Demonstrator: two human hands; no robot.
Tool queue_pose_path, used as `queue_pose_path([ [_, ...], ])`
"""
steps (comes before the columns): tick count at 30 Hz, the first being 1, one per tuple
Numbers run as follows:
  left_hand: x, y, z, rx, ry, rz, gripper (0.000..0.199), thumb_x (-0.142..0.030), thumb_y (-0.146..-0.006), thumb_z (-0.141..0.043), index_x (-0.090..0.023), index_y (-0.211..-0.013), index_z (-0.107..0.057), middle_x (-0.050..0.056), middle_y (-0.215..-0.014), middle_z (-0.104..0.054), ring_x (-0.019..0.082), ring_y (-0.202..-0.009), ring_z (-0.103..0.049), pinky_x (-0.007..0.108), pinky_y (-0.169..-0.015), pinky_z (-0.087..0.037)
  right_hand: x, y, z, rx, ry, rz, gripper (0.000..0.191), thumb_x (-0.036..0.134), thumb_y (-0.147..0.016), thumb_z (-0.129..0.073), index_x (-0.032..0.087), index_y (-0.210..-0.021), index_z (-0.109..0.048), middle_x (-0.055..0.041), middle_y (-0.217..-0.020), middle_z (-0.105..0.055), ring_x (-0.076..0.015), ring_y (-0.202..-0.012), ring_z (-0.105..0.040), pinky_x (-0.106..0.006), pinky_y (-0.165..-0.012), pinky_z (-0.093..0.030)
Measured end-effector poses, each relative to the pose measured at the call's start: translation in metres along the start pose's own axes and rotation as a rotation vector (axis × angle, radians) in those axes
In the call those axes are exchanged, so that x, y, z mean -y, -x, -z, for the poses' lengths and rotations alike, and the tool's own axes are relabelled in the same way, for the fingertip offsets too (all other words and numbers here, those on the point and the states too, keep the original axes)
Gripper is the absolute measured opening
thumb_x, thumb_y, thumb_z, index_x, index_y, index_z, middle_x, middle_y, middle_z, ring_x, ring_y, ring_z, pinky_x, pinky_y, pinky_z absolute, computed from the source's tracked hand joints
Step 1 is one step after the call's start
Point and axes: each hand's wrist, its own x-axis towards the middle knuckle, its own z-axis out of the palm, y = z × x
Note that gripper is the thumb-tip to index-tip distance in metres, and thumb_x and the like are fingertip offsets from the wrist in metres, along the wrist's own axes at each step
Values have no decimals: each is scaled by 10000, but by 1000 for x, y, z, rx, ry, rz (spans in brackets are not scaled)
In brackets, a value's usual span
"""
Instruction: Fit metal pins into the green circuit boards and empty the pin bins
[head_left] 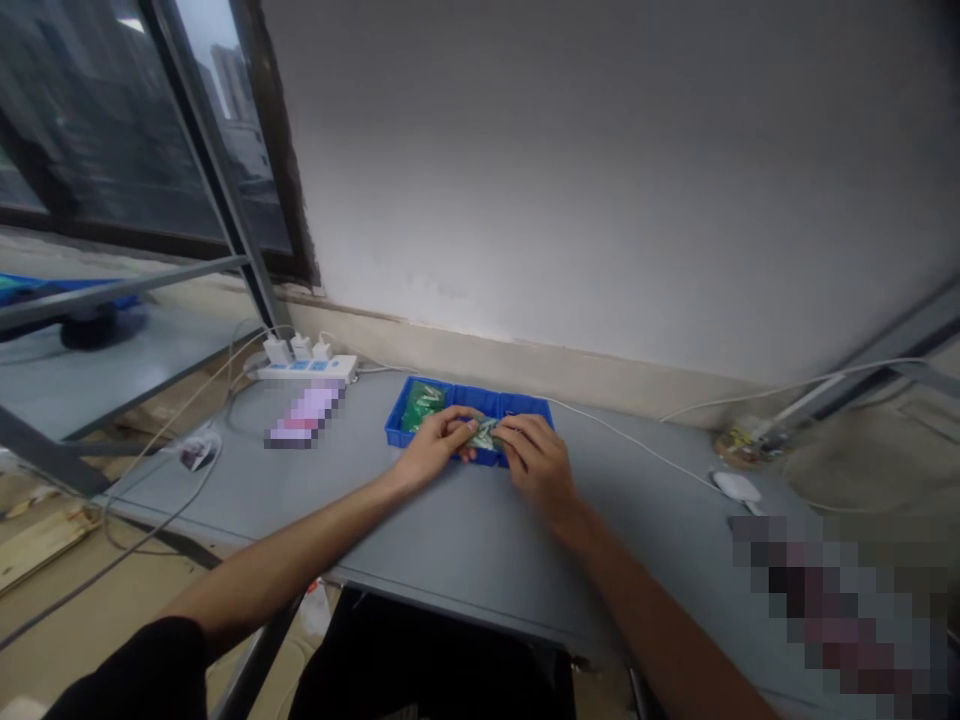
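In front of me, both hands pinch a small flat green-and-silver piece (486,434), whose kind I cannot make out. My left hand (444,438) is closed on its left end, thumb on top. The fingers of my right hand (534,450) curl over its right end. The piece is just above the front of a blue divided tray (397,437). Several green pieces with whitish marks (423,404) lie in the tray's left compartment. My hands hide much of the middle and right compartments.
The tray stands on a grey table (450,540) near the wall. A white power strip (315,368) with plugs is at the back left, a blurred-out phone-like object (306,414) before it. On the right lie a white charger (736,487), a cable and a pixelated item (825,610).
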Motion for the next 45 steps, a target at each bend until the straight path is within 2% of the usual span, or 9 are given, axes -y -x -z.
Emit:
queue_pose_path([
  [5, -11, 18, -4, -3, -491, -252, 364, -440, -976, -533, -192, -1238, -577, -7, -799, -608, 129, -683, -539, 254, -689, -433, -2, 3, 10, -83, -99, -247, 155, 257, -973, -527, 233, -945, -678, -39, -810, -691, -195, -747, -636, -360, -729, -534],
  [12, -11, 19, -7, -51, -532, -292, 298, -460, -951, -572, -166, -918, -606, 7, -825, -584, 143, -749, -525, 244, -689, -410, 6, 3, 6, 24, -257, -334, 175, 307, -975, -516, 233, -932, -669, -37, -865, -714, -185, -784, -665, -331, -743, -536],
  [15, -20, 11, 11, -159, -540, -300, 306, -451, -941, -579, -164, -838, -605, -8, -744, -555, 133, -699, -493, 244, -680, -390, 7, 3, 4, -18, -246, -421, 177, 302, -978, -507, 226, -1054, -647, -43, -902, -719, -179, -778, -665, -313, -714, -534],
  [19, -35, -5, 61, -399, -525, -291, 329, -457, -905, -587, -157, -1029, -641, -6, -761, -570, 140, -699, -511, 240, -652, -391, -4, 3, 6, -59, -77, -397, 179, 250, -973, -475, 222, -1026, -643, -51, -905, -694, -204, -844, -638, -348, -755, -511],
  [23, -34, -14, 101, -183, -775, -111, 422, -482, -885, -580, -156, -1134, -682, 1, -708, -602, 162, -664, -535, 258, -626, -389, -16, 2, 9, -56, 50, -362, 170, 221, -951, -475, 222, -979, -642, -57, -924, -692, -233, -901, -614, -391, -820, -474],
  [27, -26, -12, 108, -156, -971, -66, 441, -435, -841, -661, -183, -1203, -662, 28, -837, -672, 191, -744, -587, 291, -722, -437, -29, 4, 10, -49, 168, -415, 181, 244, -938, -480, 218, -1016, -641, -59, -958, -701, -253, -936, -589, -421, -871, -426],
  [32, -32, -22, 88, -203, -1093, -284, 351, -380, -922, -596, -218, -1232, -635, 68, -1082, -641, 235, -1028, -591, 338, -927, -442, -74, 19, 10, -54, 67, -597, 302, 377, -859, -575, 186, -1091, -607, -91, -967, -662, -256, -885, -568, -453, -895, -438],
  [37, -41, -77, 59, 193, -1313, -299, 360, -285, -946, -563, -177, -1285, -617, 142, -1270, -623, 297, -1193, -537, 420, -1050, -371, -118, 30, 8, 30, -368, -1081, 572, 468, -653, -740, 204, -1140, -599, -49, -973, -648, -223, -827, -625, -386, -771, -522],
  [45, -26, -152, 29, 460, -1417, -122, 183, -167, -712, -792, -166, -893, -769, 144, -915, -743, 302, -947, -649, 429, -942, -418, -118, 18, 2, 129, -588, -1055, 468, 222, -634, -620, 211, -1098, -677, -44, -1002, -747, -232, -958, -691, -381, -901, -530],
])
